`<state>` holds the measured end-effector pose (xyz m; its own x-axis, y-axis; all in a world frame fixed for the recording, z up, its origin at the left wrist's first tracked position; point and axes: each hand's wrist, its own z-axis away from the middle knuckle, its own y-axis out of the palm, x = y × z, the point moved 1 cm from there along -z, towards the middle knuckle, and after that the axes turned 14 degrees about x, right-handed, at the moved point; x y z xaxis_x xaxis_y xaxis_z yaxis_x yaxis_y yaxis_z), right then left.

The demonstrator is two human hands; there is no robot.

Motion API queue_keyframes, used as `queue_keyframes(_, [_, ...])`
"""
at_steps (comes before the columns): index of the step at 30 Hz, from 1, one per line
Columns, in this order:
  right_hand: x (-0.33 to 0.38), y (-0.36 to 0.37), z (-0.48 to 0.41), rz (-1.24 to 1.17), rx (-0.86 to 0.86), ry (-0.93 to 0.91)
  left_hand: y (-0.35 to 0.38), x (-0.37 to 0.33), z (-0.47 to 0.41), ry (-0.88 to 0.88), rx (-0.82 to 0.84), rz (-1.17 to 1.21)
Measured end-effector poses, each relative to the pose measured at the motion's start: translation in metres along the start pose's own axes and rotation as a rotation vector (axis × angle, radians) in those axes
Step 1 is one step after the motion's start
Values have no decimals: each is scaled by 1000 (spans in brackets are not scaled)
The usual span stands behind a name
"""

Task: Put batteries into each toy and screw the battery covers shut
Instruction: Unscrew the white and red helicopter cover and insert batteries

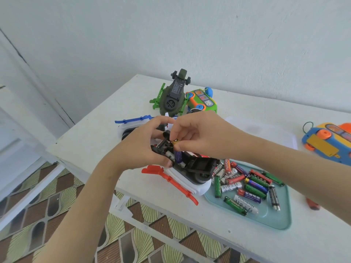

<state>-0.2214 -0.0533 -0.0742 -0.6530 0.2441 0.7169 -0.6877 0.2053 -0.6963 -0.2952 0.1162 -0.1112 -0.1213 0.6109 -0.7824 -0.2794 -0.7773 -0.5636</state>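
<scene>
- Right hand [201, 135]: my fingers [175, 130] pinch a blue battery [178, 155], its lower end in the white toy's [191, 185] open bay, tilted.
- Left hand [140, 147]: grips the toy's left side, steadying it on the tabletop [95, 141].
- Risk: pressed at this tilt, the battery may spring out or seat reversed; I cannot read the polarity marks.
- Surroundings: battery tray [281, 221] just right of the toy; green helicopter [173, 93] behind it; apparent red screwdriver [312, 205] further right, partly hidden under my right forearm.
</scene>
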Motion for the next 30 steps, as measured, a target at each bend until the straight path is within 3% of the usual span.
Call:
queue_keyframes(3, [0, 2, -1, -70, -8, 21, -1, 0, -1, 9, 8, 7])
queue_keyframes(10, [-5, 4, -1, 53, 16, 83, 0, -1, -2, 46, 26, 31])
queue_keyframes(17, [2, 7, -1, 420, 25, 46, 1, -1, -5, 62, 23, 68])
queue_keyframes(24, [14, 13, 2, 606, 182, 62, 0, 1, -4, 71, 14, 64])
queue_keyframes(30, [16, 24, 7, 630, 227, 87, 1, 1, -2, 82, 0, 75])
